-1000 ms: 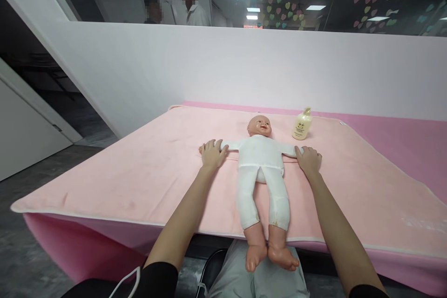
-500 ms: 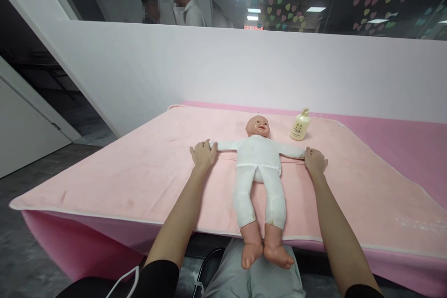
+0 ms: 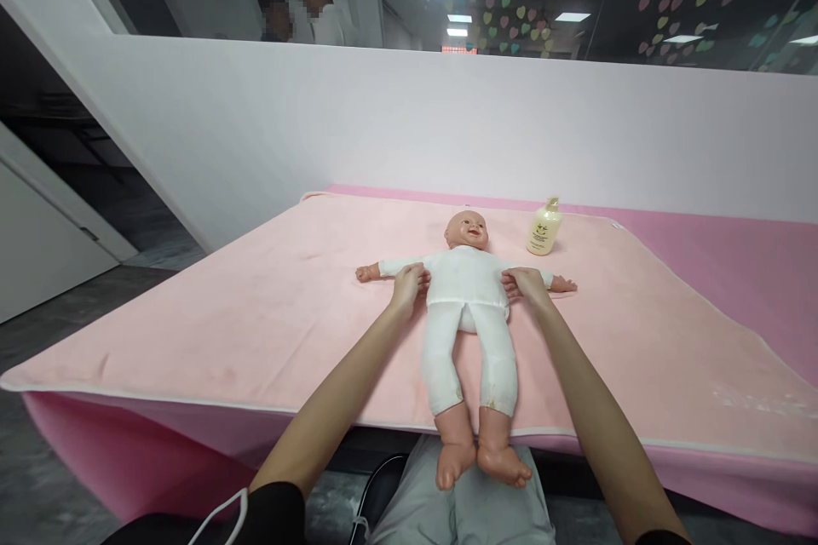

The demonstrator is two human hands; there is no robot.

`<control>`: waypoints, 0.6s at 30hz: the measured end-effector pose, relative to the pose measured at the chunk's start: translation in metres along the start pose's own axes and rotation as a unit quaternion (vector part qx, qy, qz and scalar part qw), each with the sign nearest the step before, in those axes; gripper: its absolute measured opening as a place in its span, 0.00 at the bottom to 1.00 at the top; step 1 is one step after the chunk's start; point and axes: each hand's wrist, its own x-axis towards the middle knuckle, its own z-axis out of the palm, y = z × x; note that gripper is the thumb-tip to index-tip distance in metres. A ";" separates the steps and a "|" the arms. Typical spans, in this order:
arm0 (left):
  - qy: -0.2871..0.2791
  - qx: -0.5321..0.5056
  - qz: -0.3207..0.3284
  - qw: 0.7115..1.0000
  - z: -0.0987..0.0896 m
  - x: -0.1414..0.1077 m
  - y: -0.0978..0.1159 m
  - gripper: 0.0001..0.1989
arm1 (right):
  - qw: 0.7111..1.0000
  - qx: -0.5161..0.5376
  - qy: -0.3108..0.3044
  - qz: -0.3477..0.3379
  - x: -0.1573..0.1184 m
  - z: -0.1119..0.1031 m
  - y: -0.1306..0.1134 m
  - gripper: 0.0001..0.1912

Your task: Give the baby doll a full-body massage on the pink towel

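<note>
A baby doll (image 3: 468, 277) in a white suit lies face up on a pink blanket (image 3: 256, 315), arms spread, bare feet over the front edge. My left hand (image 3: 411, 285) is at the doll's armpit on the left, fingers bent against the sleeve and side of the chest. On the other side, my right hand (image 3: 525, 283) rests across the upper sleeve, its fingers at the chest. Both hands look loosely curled and apart, not closed round anything. Both of the doll's own hands lie uncovered on the blanket.
A yellow pump bottle (image 3: 544, 226) stands beyond the doll, right of its head. Behind the table rises a white partition (image 3: 447, 119). Two people (image 3: 314, 4) are visible past it at the upper left. My legs are under the table's front edge.
Both my hands have moved inward from the doll's hands, which they covered, to its upper arms and chest. The view has shifted slightly.
</note>
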 end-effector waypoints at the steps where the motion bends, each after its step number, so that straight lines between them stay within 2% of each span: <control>1: 0.006 -0.033 -0.046 0.998 -0.001 0.002 0.002 0.04 | 0.999 0.029 -0.003 0.020 0.000 0.000 0.001 0.05; 3: 0.019 -0.083 -0.104 0.991 -0.005 0.005 0.008 0.03 | 0.997 0.056 -0.002 0.047 0.001 -0.003 0.002 0.06; 7: 0.030 -0.145 -0.150 0.978 -0.010 0.006 0.016 0.05 | 0.994 0.076 0.017 0.072 0.005 -0.009 0.004 0.08; 12: 0.044 -0.175 -0.150 0.972 -0.003 0.000 0.012 0.05 | 0.960 0.238 -0.029 0.147 0.004 -0.012 0.004 0.14; 15: 0.060 -0.208 -0.143 0.966 0.001 -0.005 0.010 0.06 | 0.939 0.292 0.006 0.182 0.002 -0.006 0.003 0.11; 18: 0.065 -0.217 -0.142 0.964 0.003 -0.008 0.011 0.05 | 0.926 0.324 0.046 0.188 -0.002 0.003 0.001 0.11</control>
